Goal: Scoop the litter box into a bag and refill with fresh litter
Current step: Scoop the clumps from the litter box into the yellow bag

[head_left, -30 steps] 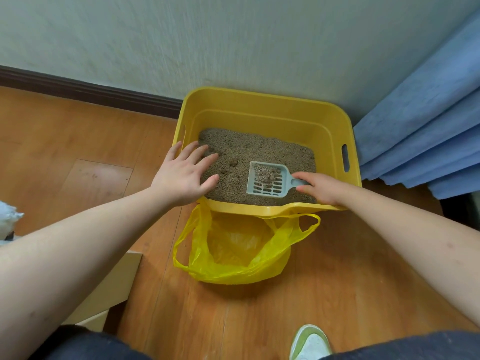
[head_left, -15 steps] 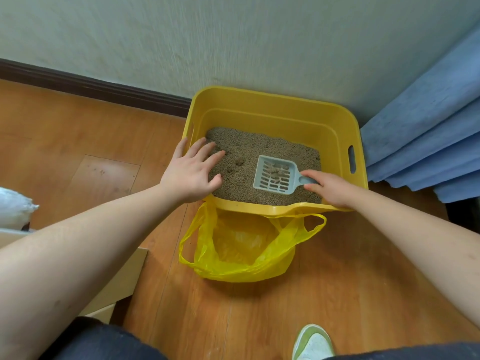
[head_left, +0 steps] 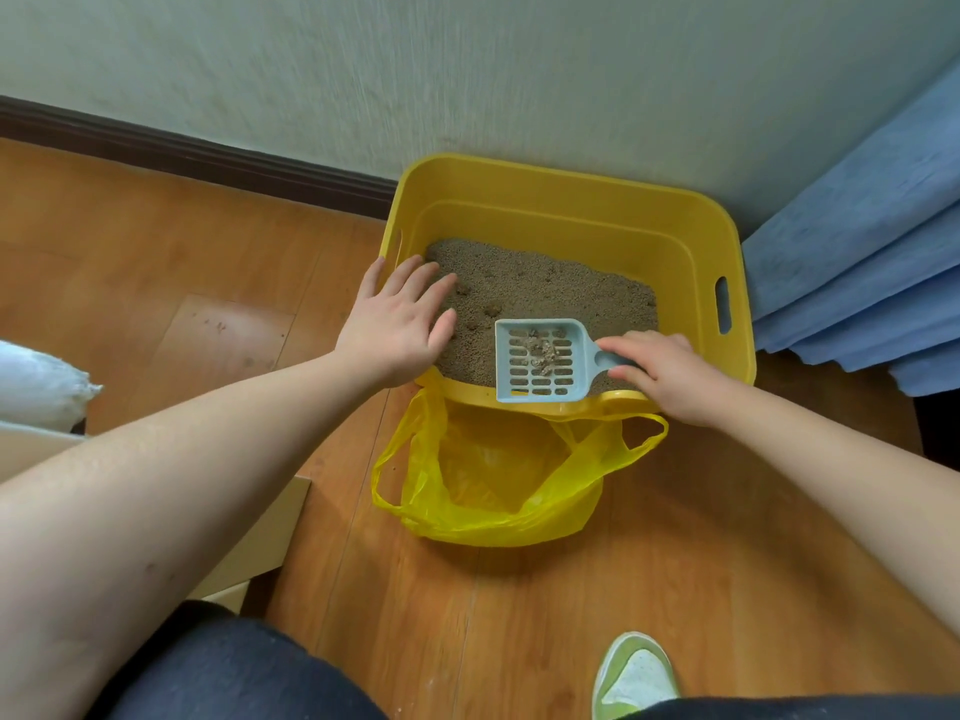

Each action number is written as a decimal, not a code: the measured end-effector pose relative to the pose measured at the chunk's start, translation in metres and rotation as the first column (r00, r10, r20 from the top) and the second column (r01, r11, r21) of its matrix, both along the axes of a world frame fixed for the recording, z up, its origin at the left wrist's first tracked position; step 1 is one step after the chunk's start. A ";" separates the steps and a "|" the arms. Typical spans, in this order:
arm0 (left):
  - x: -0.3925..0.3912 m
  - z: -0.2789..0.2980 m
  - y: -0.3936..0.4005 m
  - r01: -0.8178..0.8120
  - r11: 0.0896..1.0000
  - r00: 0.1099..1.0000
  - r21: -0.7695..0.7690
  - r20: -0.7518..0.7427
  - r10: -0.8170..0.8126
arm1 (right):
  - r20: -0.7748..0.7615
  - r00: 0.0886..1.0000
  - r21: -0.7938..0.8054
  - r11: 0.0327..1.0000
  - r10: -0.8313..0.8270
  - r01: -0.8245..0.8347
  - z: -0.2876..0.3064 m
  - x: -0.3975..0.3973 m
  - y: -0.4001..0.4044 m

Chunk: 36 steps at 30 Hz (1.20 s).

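Carrying a scoopful toward the bag is the step in hand. The right hand (head_left: 675, 376) has its fingers curled round the handle of the pale blue slotted plastic scoop (head_left: 540, 358), whose blade sits level over the near rim of the yellow rectangular plastic litter box (head_left: 571, 200). A few small clumps lie on the slots; how much loose grain clings among them is hard to tell at this size. The left hand (head_left: 400, 324) lies flat, fingers straight and spread, on the left near corner of the box, steadying it. Grey-brown granular litter (head_left: 545, 288) fills the box floor, with several darker clumps near the left hand.

Directly in front of the box, its mouth agape and one handle loop touching the box rim, slumps the thin yellow plastic bag (head_left: 493, 475). The next move probably calls for clearing the rim, then tipping the blade over that opening without spilling.

Everything rests on a wooden plank floor (head_left: 675, 563). Behind the box stands a pale wall (head_left: 467, 70) with a dark skirting board (head_left: 208, 153); right of the box hangs a blue curtain (head_left: 857, 252). A green-and-white shoe (head_left: 634, 678) shows nearer than the bag.
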State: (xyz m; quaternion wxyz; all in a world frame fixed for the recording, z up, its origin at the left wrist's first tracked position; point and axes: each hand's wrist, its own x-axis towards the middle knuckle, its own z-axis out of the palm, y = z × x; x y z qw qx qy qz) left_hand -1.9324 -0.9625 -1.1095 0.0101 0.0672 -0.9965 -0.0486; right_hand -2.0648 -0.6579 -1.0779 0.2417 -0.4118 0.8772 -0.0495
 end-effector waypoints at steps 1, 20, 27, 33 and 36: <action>0.000 0.000 0.000 -0.001 1.000 1.000 -0.004 -0.007 0.001 | -0.050 0.998 0.014 0.999 0.032 -0.032 0.000 0.003 0.001; 0.000 0.000 0.000 0.012 1.000 1.000 -0.014 0.015 -0.012 | -0.650 0.623 0.011 0.826 0.434 -0.564 -0.005 0.066 0.002; -0.001 -0.001 -0.001 0.010 1.000 1.000 -0.026 0.017 -0.010 | -0.585 0.760 -0.153 0.882 0.283 -0.446 0.000 0.056 0.003; 0.000 0.000 -0.001 0.055 0.998 0.998 -0.042 0.034 -0.053 | -0.225 0.942 -0.316 0.933 -0.249 0.171 0.030 0.027 0.002; 0.000 0.000 -0.001 0.053 0.998 0.998 -0.033 0.026 -0.053 | -0.054 0.916 -0.136 0.912 -0.397 0.387 0.025 0.004 0.002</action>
